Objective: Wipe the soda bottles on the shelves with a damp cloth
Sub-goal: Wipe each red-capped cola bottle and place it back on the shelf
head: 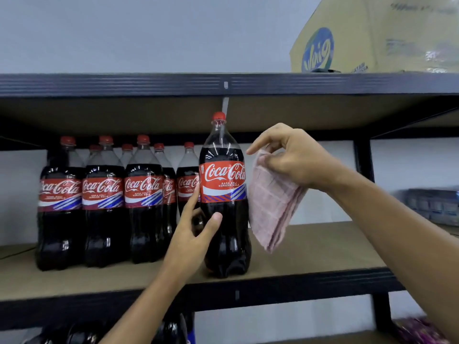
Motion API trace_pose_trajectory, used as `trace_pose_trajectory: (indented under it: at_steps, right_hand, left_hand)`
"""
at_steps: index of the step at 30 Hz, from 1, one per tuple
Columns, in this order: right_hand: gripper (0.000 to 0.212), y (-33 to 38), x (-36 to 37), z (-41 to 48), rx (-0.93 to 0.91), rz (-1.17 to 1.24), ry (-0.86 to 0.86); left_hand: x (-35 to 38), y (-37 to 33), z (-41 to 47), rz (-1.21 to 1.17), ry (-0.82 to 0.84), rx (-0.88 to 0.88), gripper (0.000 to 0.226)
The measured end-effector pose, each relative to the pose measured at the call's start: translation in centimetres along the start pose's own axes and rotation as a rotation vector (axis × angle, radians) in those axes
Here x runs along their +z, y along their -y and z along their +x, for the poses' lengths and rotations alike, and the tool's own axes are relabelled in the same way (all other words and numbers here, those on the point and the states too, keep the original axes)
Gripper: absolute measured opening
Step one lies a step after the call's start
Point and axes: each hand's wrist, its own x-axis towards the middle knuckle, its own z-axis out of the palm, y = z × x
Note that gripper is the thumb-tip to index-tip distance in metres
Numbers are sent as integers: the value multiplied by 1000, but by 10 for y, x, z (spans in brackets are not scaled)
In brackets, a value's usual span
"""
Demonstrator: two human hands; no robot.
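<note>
Row of bottles (104,214): dark cola bottles with red caps and red labels stand upright at the left of the middle shelf, packed side by side, with more caps showing behind them.
Lower-shelf bottles (171,328): dark tops, blurred, at the bottom edge under the shelf beam.
Left hand (196,232): reaches up from below and grips the front bottle low on its body. The thumb lies across the dark front and the fingers pass round its left side, with one reaching up to the label's edge.
Front bottle (224,194): larger in view than the rest and upright near the shelf's front edge, just right of the row. The cap is on and the label faces the camera.
Cloth (270,207): pale pink checked and folded in layers, it hangs down just beside the bottle's right side. Whether it touches the plastic I cannot tell.
Right hand (290,157): pinches the cloth's top edge between thumb and fingers, while one finger points out toward the bottle's shoulder.
Middle shelf (323,256): brown board on a dark metal frame.
Cardboard box (372,38): on the top shelf at the upper right, with a blue round logo.
Wrapped packs (432,204): bluish and blurred, at the far right.
</note>
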Motion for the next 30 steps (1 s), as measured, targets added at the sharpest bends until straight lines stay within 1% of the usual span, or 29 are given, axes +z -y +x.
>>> trace_pose_trajectory:
  at_steps: [4,7,10,12,15,18,22,24,27,30]
  right_hand:
    - [38,29,-14,10,-100,65,19]
    - [32,38,-14,15,-138,118,12]
    - [28,32,-2,19,-120,154,-1]
    - [30,24,12,24,-103,167,-13]
    - [31,6,35,31,-71,83,-40]
    - [24,-11,48,31,-74,13,-165]
    - [6,-21,62,15,-93,-71,-343]
    - [11,-20,74,4,-65,-62,-414]
    - [29,-13,94,-17,40,-60,-472]
    - [49,-5,118,-38,163,-270,-449]
  left_hand:
    - [-7,-5,8,-56,46,-21,78]
    - [-13,-10,13,-66,85,0,76]
    - [-15,-10,15,-94,148,22,80]
    - [-15,-5,17,-117,172,41,86]
    - [-14,-6,18,-120,153,21,77]
    - [-16,-2,20,-63,137,-1,84]
    - [-19,-1,22,-35,160,12,89]
    - [-18,-3,24,-22,159,26,85]
    - [-18,-7,34,-55,108,35,67]
    - [-17,-14,46,-84,60,29,58]
